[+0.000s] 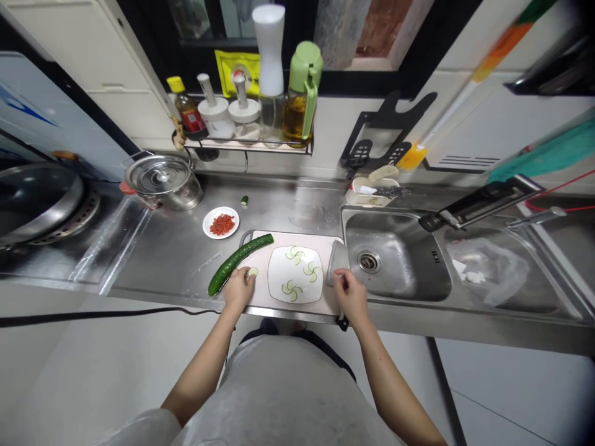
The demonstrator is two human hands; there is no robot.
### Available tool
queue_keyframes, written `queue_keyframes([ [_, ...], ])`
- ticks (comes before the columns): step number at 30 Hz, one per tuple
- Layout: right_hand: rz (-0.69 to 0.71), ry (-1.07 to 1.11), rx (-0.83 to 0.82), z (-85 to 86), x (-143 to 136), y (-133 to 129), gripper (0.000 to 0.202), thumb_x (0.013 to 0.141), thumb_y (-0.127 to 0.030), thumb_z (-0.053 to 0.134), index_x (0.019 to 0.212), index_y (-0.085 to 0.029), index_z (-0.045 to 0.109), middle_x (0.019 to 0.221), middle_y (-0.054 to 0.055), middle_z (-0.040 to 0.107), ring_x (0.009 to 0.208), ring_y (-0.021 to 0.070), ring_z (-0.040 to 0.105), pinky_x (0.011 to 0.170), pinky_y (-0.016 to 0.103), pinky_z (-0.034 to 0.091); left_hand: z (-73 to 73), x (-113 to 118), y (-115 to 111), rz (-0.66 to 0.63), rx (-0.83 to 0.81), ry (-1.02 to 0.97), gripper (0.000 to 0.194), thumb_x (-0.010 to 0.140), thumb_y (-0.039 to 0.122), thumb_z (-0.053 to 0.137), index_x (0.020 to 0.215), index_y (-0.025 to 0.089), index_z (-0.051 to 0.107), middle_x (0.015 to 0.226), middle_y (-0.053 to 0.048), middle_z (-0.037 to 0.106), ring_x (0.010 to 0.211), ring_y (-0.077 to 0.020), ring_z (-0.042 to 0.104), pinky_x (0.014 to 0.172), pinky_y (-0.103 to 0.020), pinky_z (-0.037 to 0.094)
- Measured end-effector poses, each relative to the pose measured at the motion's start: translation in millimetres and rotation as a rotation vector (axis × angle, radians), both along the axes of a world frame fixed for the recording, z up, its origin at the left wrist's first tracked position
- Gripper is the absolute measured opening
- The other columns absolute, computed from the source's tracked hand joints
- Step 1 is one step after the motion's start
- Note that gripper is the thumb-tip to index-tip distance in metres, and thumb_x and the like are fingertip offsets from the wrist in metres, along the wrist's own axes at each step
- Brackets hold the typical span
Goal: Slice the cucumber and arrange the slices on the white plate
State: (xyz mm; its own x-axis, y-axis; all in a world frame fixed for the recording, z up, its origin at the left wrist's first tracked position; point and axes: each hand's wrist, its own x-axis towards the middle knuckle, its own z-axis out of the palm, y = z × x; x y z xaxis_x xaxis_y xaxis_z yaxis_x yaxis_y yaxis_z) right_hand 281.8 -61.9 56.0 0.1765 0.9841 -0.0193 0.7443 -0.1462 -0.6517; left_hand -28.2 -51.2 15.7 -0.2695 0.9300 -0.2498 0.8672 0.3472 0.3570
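A white plate [295, 253] with crescent cucumber slices [292, 290] arranged in three pinwheels rests on the pale cutting board [260, 291]. My left hand [238, 290] is closed at the board's left side, its fingertips on a pale cucumber slice [252, 272]. Just beside that hand lies a long green cucumber [237, 261], across the board's left edge. My right hand [352, 297] is closed in a pinch over the lower part of a wide-bladed kitchen knife [338, 257] at the board's right side. What its fingertips hold, if anything, is hidden.
Behind the board are a dish of chopped red pieces [222, 223] and a cucumber end [244, 200]. A steel pot [165, 179] and wok [37, 198] stand left. The sink [400, 260] lies right, under the faucet [465, 207]. A condiment rack [251, 146] hangs above.
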Motion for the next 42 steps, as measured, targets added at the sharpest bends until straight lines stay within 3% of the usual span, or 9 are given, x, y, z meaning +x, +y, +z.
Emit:
queue_keyframes([
  [23, 0.156, 0.034, -0.019, -1.5, -22.1, 10.7, 0.044, 0.09, -0.054, 0.036, 0.098, -0.02, 0.064, 0.055, -0.002, 0.05, 0.052, 0.0161, 0.051, 0.055, 0.025, 0.035, 0.7, 10.0, 7.3, -0.047, 0.008, 0.019, 0.021, 0.089, 0.024, 0.049, 0.107, 0.02, 0.058, 0.112, -0.009, 0.057, 0.091, -0.0205, 0.061, 0.077, -0.03, 0.041],
  [36, 0.206, 0.012, -0.05, -0.3, -31.3, 9.8, 0.039, 0.091, -0.047, 0.036, 0.099, -0.02, 0.064, 0.062, 0.0, 0.058, 0.056, 0.0164, 0.054, 0.057, 0.025, 0.036, 6.3, 16.5, 11.7, -0.01, 0.018, -0.005, 0.014, 0.085, 0.016, 0.05, 0.095, 0.021, 0.058, 0.103, -0.006, 0.063, 0.089, -0.019, 0.058, 0.071, -0.028, 0.038],
  [42, 0.255, 0.043, -0.093, 5.3, -47.4, 6.4, 0.036, 0.091, -0.044, 0.037, 0.1, -0.021, 0.063, 0.065, 0.001, 0.06, 0.06, 0.0169, 0.057, 0.057, 0.025, 0.035, 8.2, 13.2, 7.2, 0.031, 0.037, -0.09, 0.008, 0.086, 0.02, 0.053, 0.089, 0.021, 0.06, 0.096, -0.004, 0.066, 0.083, -0.0173, 0.059, 0.068, -0.027, 0.036],
])
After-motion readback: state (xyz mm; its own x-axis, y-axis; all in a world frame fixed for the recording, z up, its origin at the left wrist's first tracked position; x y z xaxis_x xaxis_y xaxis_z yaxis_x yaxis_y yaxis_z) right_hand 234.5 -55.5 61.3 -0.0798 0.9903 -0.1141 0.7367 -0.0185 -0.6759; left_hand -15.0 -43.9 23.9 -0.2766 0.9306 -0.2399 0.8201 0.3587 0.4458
